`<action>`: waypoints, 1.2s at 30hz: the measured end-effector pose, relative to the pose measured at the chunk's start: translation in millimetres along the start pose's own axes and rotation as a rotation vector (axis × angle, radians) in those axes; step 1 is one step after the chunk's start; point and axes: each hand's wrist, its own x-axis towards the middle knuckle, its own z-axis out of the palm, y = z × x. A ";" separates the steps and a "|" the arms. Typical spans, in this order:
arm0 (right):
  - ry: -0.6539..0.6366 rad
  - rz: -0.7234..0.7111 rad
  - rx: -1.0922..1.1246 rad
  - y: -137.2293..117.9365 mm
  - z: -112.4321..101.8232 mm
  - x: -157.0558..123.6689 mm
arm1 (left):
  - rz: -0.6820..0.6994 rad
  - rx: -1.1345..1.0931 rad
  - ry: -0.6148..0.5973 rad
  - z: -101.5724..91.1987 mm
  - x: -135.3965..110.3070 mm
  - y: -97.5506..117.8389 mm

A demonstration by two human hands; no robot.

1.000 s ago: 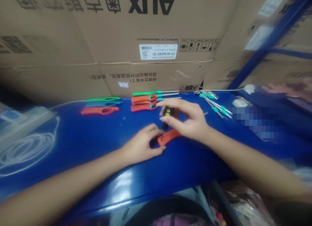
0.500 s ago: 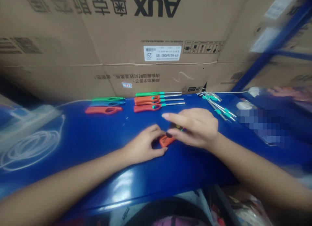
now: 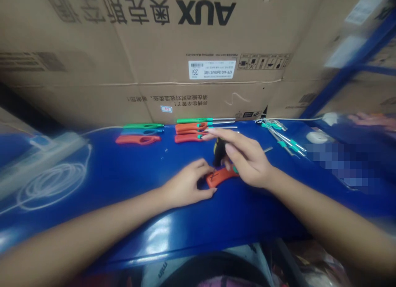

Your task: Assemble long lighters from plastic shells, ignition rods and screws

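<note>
My left hand point(image 3: 187, 186) lies on the blue table point(image 3: 123, 175) with its fingers pinched round the end of an orange lighter body point(image 3: 220, 176). My right hand point(image 3: 244, 157) grips a small black screwdriver point(image 3: 219, 151), held upright with its tip on the orange body near my left fingers. A green part shows under my right palm.
Behind my hands lie rows of orange, green and blue lighter handles point(image 3: 139, 133) and several assembled ones with metal tubes point(image 3: 198, 130). Loose metal tubes with green ends point(image 3: 283, 140) lie at the right. A coiled white cable point(image 3: 52, 183) is at the left. Large cardboard boxes point(image 3: 185, 51) stand behind.
My right hand has risen from lying over the orange body and set the screwdriver upright on it again. My left hand has kept its hold.
</note>
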 end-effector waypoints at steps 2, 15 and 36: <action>0.000 0.098 0.081 -0.1 1.3 1.5 | 0.007 0.006 0.008 0.2 -0.3 -0.4; 0.049 -0.030 0.004 -9.7 -1.4 5.0 | 0.014 0.007 0.012 1.4 -0.9 -2.4; 0.013 -0.024 0.014 -8.6 -3.8 6.3 | 0.012 0.010 0.004 2.0 -1.1 -3.0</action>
